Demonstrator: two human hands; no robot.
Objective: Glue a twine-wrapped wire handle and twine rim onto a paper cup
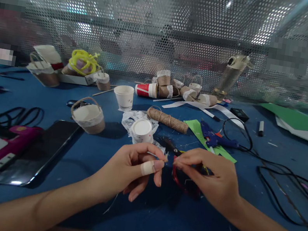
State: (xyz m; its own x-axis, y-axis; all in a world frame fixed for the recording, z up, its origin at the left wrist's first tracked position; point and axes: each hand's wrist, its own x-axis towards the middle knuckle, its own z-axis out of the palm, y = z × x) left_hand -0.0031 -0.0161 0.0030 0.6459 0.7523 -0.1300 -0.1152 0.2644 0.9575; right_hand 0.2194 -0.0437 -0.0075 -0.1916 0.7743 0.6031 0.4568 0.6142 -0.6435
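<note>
My left hand (136,167), with a bandage round its thumb, pinches a tiny tan bit at the fingertips, too small to name. Close by on the right, the thumb and fingers of my right hand (209,176) are pressed together; what they hold, if anything, is hidden. Scissors (176,150) with red handles lie on the table under and beside my right hand. Just beyond my left hand an upside-down white paper cup (142,130) stands on white lace (129,121). A roll of jute twine (168,120) lies behind it.
A twine-wrapped cup with a handle (88,117), a phone (38,151) and a magenta glue gun (3,149) are at left. At right lie a blue glue gun (215,137) on green paper (226,153) and black cables (280,172). A perforated metal screen (168,27) stands behind.
</note>
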